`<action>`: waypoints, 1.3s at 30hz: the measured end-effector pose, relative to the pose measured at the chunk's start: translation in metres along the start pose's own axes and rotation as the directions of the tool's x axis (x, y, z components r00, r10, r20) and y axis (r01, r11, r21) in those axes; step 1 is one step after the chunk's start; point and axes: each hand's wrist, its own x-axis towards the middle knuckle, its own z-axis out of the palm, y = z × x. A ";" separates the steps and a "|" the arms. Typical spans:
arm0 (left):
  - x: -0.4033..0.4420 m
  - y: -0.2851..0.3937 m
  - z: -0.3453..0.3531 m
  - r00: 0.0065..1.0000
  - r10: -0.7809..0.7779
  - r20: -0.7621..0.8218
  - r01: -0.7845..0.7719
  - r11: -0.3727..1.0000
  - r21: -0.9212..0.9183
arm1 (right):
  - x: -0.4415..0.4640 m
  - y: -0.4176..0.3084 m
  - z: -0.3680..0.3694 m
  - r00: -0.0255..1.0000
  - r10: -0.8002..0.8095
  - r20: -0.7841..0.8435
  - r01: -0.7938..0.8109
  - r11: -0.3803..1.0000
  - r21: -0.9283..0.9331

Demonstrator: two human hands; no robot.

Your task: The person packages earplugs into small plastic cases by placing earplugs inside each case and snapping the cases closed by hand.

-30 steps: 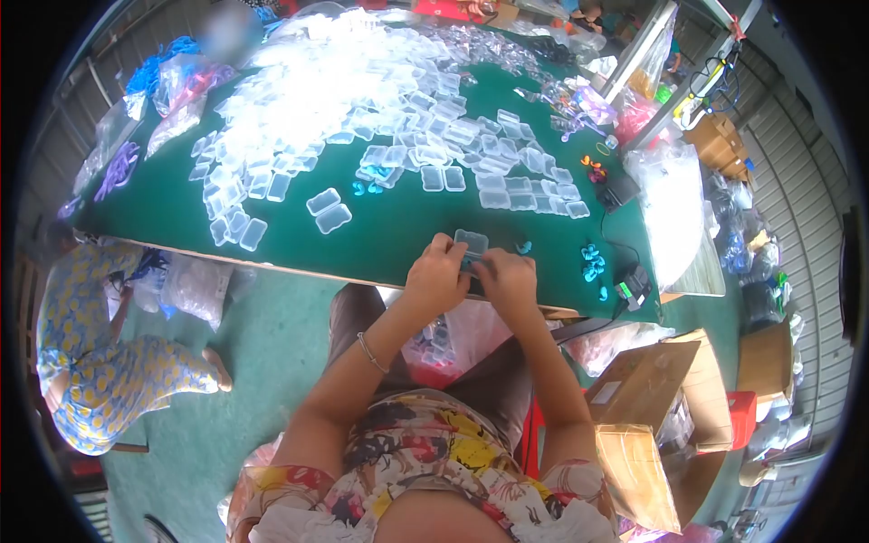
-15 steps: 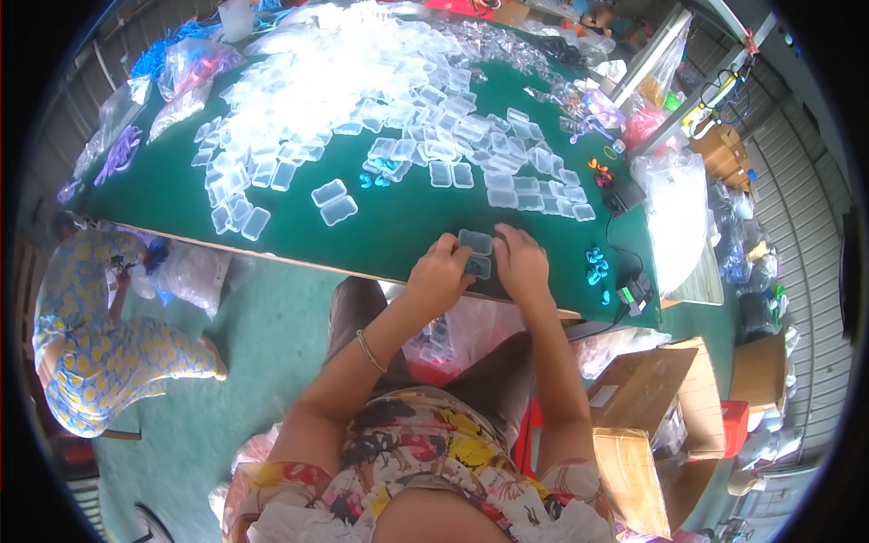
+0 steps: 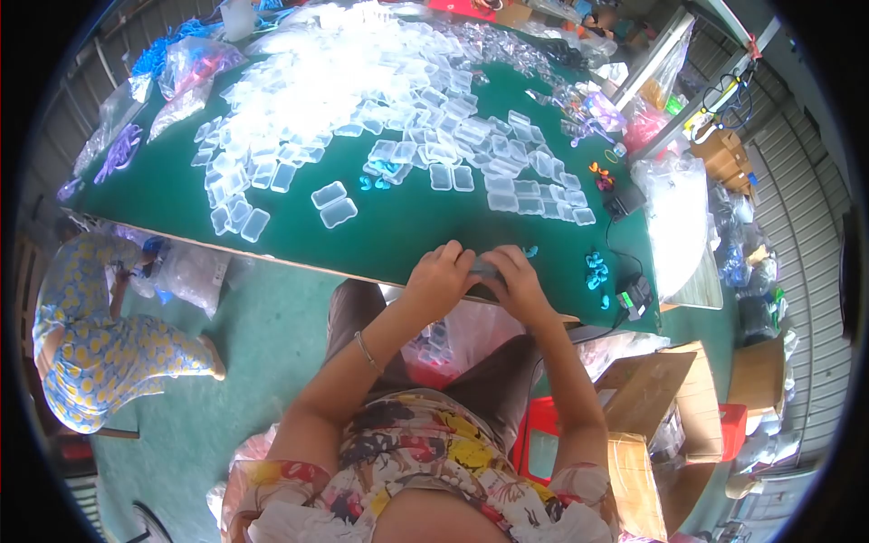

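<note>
Near the front edge of the green table, my left hand (image 3: 438, 279) and my right hand (image 3: 516, 284) both grip a small clear plastic box (image 3: 484, 268). The box is mostly covered by my fingers and looks folded together; its contents cannot be made out. A small blue curved piece (image 3: 531, 252) lies just beyond my right fingers. Further right sits a cluster of similar blue pieces (image 3: 596, 269). Ahead of my hands, a pair of open clear boxes (image 3: 441, 177) rests on the table.
A large heap of clear boxes (image 3: 362, 81) spreads over the green table (image 3: 398, 237). More blue pieces (image 3: 373, 183) lie near it. A black device (image 3: 634, 294) with a cable stands at the right edge. Cardboard boxes (image 3: 647, 389) are at my right; another person (image 3: 118, 335) bends at the left.
The open box between my hands has been folded together. My right hand has turned inward around it, and a blue piece now shows beyond my right fingers.
</note>
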 end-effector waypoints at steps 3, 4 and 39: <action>-0.007 -0.008 -0.007 0.998 0.004 0.066 -0.003 1.000 -0.020 | -0.003 0.002 0.001 0.968 0.160 0.191 -0.177 0.981 0.076; -0.011 -0.010 -0.015 0.998 -0.003 0.062 0.003 1.000 -0.010 | 0.000 -0.001 0.002 0.969 0.150 0.195 -0.168 0.982 0.083; 0.037 -0.159 -0.092 0.950 -0.303 0.069 0.285 0.938 0.194 | -0.018 0.047 -0.033 0.954 0.243 -0.177 -0.296 0.861 -0.413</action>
